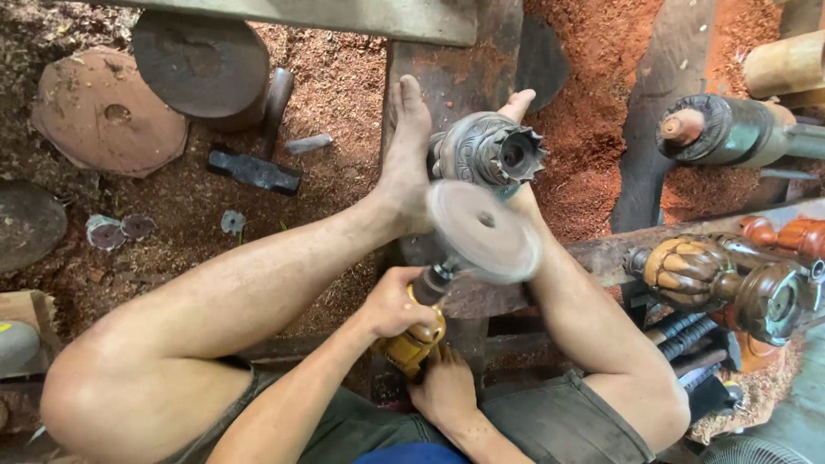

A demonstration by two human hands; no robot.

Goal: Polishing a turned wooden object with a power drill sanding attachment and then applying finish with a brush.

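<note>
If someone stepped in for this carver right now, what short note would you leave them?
Left hand grips the neck of the yellow grinder; right hand holds its rear. The sanding disc is blurred, apparently spinning, close to the carved wooden piece, which both bare feet clamp on the beam. Carving already shows on the piece; how much sanding remains cannot be told. A hammer lies on the sawdust to the left.

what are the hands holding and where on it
Both hold a grinder with a spinning disc: the left hand grips its neck behind the disc, the right hand its yellow body's rear end.
</note>
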